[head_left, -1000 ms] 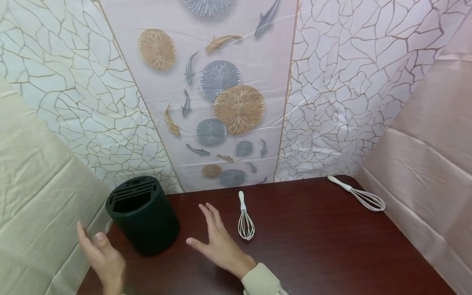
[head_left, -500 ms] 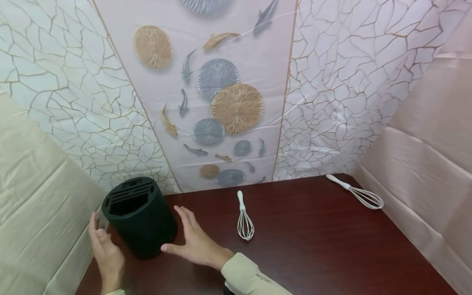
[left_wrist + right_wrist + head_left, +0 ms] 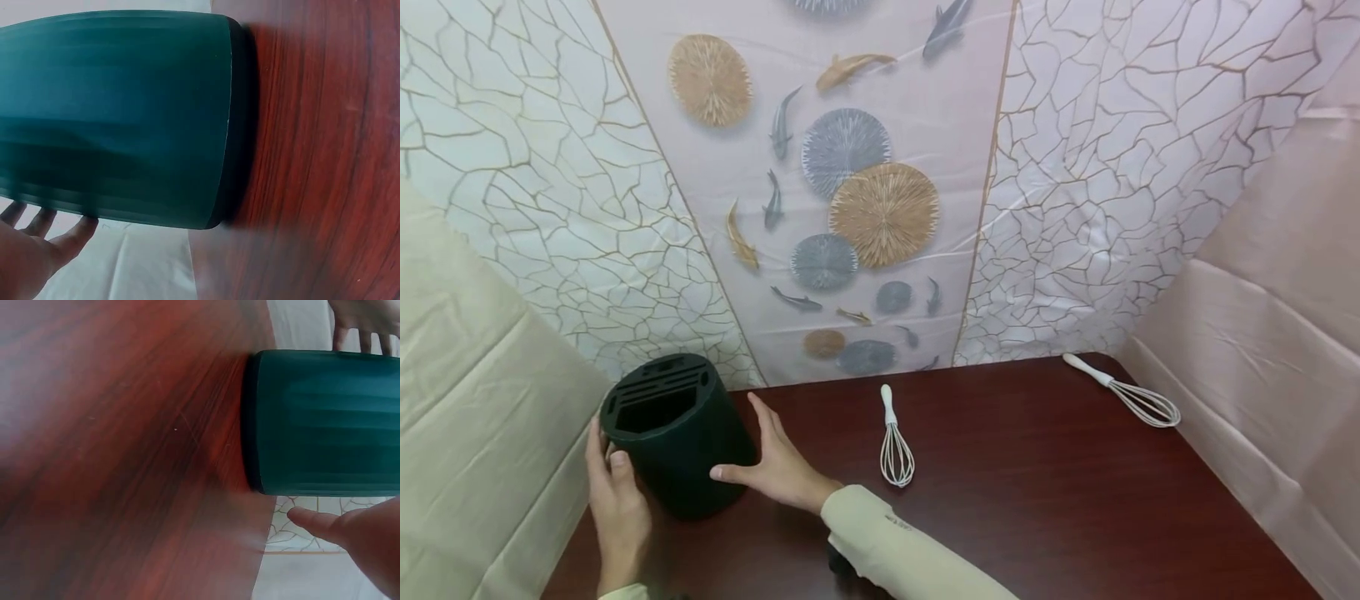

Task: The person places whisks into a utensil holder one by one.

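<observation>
A dark green round knife block (image 3: 688,454), with slots and a larger opening in its top, stands upright on the table at the left in the head view. My left hand (image 3: 619,512) is at its left side; in the left wrist view the fingertips (image 3: 86,224) meet the block's wall. On the other side is my right hand (image 3: 782,468), thumb and fingers spread. The right wrist view shows a small gap between the right thumb (image 3: 312,522) and the block. Both hands' fingers are extended rather than curled round it.
A white-handled whisk (image 3: 895,442) lies on the dark red wooden table (image 3: 1037,492) right of the block. Another whisk (image 3: 1123,392) lies at the back right corner. Patterned cloth (image 3: 1075,208) hangs behind, with plain cloth (image 3: 475,417) close along the left side.
My right hand has moved left to the block's right side. The left hand has come in against its left side. The whisks lie where they were.
</observation>
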